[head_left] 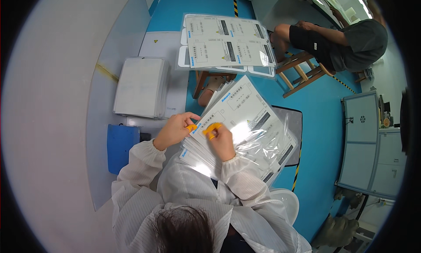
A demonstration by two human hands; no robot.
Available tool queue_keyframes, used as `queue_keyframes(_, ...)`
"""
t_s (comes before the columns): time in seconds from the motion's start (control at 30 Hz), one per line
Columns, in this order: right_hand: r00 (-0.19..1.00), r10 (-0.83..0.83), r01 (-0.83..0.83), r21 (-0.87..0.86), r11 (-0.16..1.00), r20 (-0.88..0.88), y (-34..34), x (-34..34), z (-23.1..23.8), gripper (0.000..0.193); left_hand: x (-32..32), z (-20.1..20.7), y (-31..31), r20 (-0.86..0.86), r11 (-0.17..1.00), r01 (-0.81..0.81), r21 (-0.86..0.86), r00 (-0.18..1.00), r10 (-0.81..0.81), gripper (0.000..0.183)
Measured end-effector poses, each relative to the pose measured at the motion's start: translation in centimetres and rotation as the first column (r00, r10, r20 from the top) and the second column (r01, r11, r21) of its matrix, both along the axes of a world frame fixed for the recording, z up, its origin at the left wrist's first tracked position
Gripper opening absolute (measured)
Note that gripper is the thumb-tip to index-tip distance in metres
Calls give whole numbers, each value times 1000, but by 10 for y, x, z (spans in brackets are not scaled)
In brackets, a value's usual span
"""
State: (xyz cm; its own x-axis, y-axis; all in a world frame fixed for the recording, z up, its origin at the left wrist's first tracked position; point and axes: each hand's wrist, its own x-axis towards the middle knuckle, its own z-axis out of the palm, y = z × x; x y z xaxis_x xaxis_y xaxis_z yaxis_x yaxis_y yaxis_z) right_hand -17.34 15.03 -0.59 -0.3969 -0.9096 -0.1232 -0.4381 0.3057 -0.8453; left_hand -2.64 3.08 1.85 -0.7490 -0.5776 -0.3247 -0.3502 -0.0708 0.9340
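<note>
A thick stack of clear plastic bags with white printed sheets (250, 121) lies tilted in front of me, over my lap. My left hand (174, 131) pinches the stack's left corner, with an orange finger cot on the thumb tip. My right hand (221, 142) rests on the top bag close beside it, and its orange-capped fingertips curl onto the sheet's upper left corner. Both arms are in white coat sleeves.
A second pile of bagged sheets (228, 44) lies further ahead on a wooden stool. A white stack of trays (140, 86) sits on the grey table at the left, above a blue box (121, 146). Another person sits on a wooden chair (307, 71); grey cabinets (364, 143) stand at the right.
</note>
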Motion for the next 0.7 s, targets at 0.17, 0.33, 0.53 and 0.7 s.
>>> queue_keyframes(0.17, 997, 58, -61, -68, 996, -53, 6, -9, 5, 22, -2, -1, -2, -30, 999, -39, 22, 999, 40, 38)
queue_keyframes(0.33, 982, 174, -174, -2, 985, -73, 6, 14, 6, 15, 0, 2, -2, 37, 1000, 22, -2, 999, -22, 40)
queue_keyframes(0.53, 989, 85, -82, -31, 996, 117, 9, -1, -2, 14, 1, 0, 0, -117, 989, -37, 143, 992, 54, 44)
queue_keyframes(0.7, 851, 116, 84, -351, 933, 512, 19, -24, -10, 17, 11, -2, -8, -89, 982, -29, 185, 995, 46, 46)
